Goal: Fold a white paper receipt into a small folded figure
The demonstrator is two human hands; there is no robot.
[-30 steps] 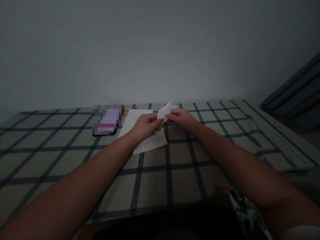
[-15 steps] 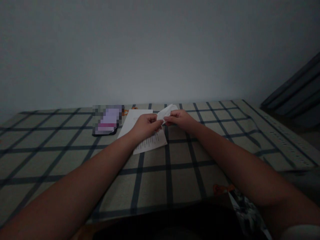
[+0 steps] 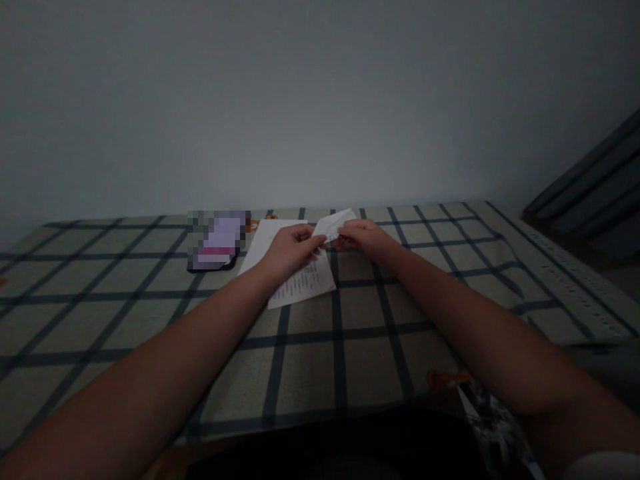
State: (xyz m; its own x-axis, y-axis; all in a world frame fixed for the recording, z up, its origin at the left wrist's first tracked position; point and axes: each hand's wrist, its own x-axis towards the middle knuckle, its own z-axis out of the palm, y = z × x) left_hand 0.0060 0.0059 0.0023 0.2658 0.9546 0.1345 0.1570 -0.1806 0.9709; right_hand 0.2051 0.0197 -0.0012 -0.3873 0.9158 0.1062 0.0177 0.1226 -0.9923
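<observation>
Both my hands hold a small folded piece of white paper (image 3: 334, 222) just above the table. My left hand (image 3: 293, 249) pinches its left edge between thumb and fingers. On its right side, my right hand (image 3: 364, 235) grips it the same way, fingertips close to the left thumb. Under and beside my left hand lie white sheets (image 3: 260, 240), and the nearer one, a printed sheet (image 3: 307, 283), carries lines of small text. My left hand and wrist cover part of these sheets.
A phone (image 3: 217, 243) with a blurred-out screen lies left of the sheets. A checked cloth (image 3: 310, 360) covers the table, which meets a plain wall (image 3: 320, 107) at the back. Dark striped fabric (image 3: 595, 193) hangs at the far right.
The folded paper has tilted to lie flatter, with its pointed tip lower and further right. My right fingers have shifted slightly right along it. The sheets and phone stay put.
</observation>
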